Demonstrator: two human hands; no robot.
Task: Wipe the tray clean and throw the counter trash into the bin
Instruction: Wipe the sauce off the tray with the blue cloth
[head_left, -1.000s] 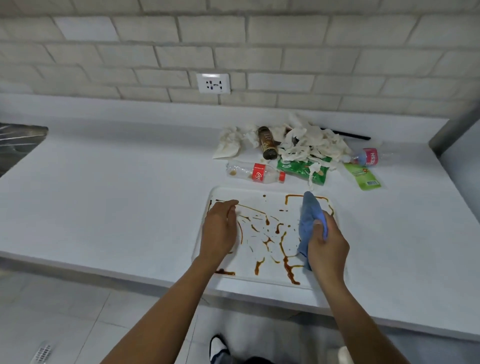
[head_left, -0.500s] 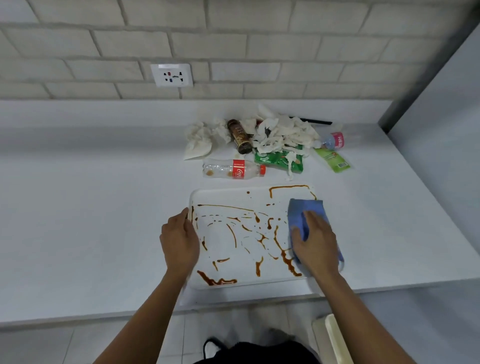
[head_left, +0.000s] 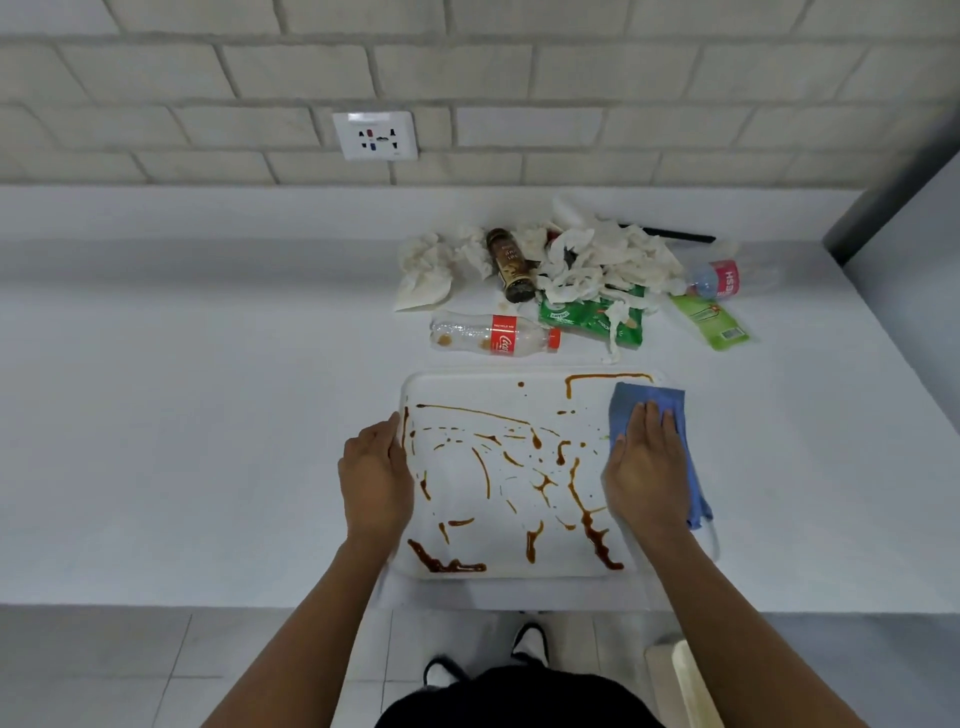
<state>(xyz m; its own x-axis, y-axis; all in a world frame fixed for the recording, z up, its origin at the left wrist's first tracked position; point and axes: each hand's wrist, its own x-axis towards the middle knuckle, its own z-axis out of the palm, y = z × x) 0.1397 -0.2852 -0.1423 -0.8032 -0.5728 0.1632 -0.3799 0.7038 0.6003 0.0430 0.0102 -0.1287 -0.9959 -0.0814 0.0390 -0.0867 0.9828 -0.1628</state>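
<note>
The tray (head_left: 519, 384) lies flat at the front edge of the white counter (head_left: 208, 415), right below you, its floor streaked all over with brown sauce (head_left: 592, 525), so the wiping looks barely begun. Your left hand (head_left: 376, 475) rests along the tray's left rim with the fingers laid over the edge, steadying it; whether they curl under the rim you cannot tell from here. Your right hand (head_left: 641, 467) lies flat, fingers straight, pressing the blue cloth (head_left: 670, 410) onto the tray's right side near the far corner. The tray looks like thin, light plastic with a shallow raised lip, likely to slide on the smooth counter under a firm stroke, so keep hold of the rim on the side away from the cloth. The sauce looks thick and sticky, worst at the near edge, and the soft cloth will probably smear it unless you fold to a clean face. Behind the tray sits the trash: crumpled tissues (head_left: 608, 260), a cola bottle (head_left: 493, 338), a brown bottle (head_left: 511, 265) and green wrappers (head_left: 597, 322), all light and easy to gather; no bin is in view
</note>
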